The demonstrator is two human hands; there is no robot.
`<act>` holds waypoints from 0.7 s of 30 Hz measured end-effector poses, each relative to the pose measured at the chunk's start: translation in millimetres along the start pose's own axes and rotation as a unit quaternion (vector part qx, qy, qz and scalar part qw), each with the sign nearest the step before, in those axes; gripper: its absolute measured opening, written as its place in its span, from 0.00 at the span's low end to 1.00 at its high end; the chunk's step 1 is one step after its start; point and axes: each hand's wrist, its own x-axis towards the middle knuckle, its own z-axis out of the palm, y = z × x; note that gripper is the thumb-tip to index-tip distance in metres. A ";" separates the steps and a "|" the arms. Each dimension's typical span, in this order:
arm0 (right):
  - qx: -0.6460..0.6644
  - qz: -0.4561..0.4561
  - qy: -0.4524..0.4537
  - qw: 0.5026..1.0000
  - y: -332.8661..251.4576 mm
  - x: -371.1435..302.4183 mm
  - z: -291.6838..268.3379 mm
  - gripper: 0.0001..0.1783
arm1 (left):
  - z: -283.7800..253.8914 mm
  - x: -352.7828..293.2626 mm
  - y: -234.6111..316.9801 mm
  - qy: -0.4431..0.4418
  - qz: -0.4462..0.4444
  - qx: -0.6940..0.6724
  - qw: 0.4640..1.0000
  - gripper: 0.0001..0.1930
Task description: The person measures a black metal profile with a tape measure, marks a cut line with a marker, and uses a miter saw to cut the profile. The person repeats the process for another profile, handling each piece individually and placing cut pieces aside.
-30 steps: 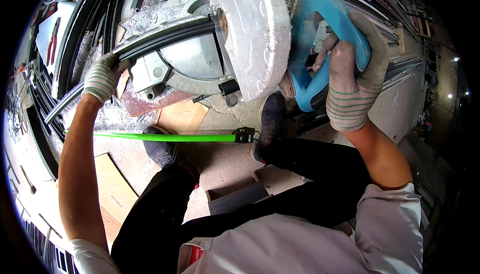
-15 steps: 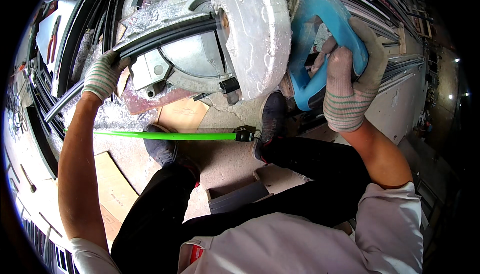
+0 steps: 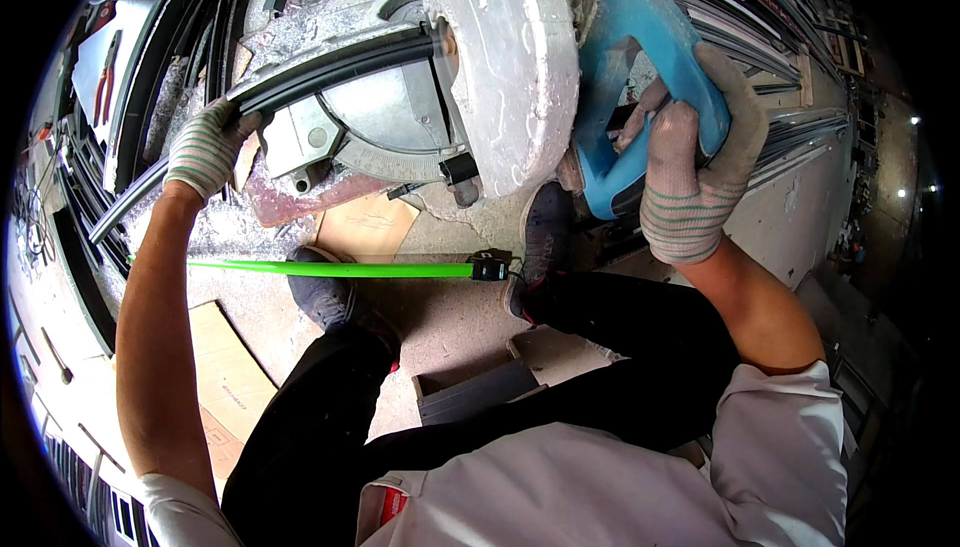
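Observation:
A miter saw fills the top middle, with a cloudy plastic blade guard [image 3: 515,67] and a silver base [image 3: 385,112]. Its big blue handle [image 3: 612,162] is gripped by my right hand [image 3: 695,167], gloved, fingers curled through the loop. Across the saw base lies a dark metal profile [image 3: 345,70], one end at the guard. My left hand [image 3: 208,150], in a striped glove, is closed round the profile and presses it near the saw's left side. The blade itself is hidden behind the guard.
A tape measure [image 3: 490,266] lies in front of the saw, its green blade drawn out leftward. Red-handled pliers [image 3: 104,97] rest at far left. Long metal profiles [image 3: 800,137] are stacked at right. Cardboard [image 3: 228,367] and a dark grey box-like piece [image 3: 478,394] lie on the floor by my legs.
My right hand and the blue handle have shifted slightly left, and the guard has moved a little with them. My left hand and the profile stay put.

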 end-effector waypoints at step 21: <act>-0.013 0.008 0.007 1.000 8.6 -18.0 1.2 0.29 | 0.2 -2.0 3.2 0.003 0.009 -0.037 0.999 0.17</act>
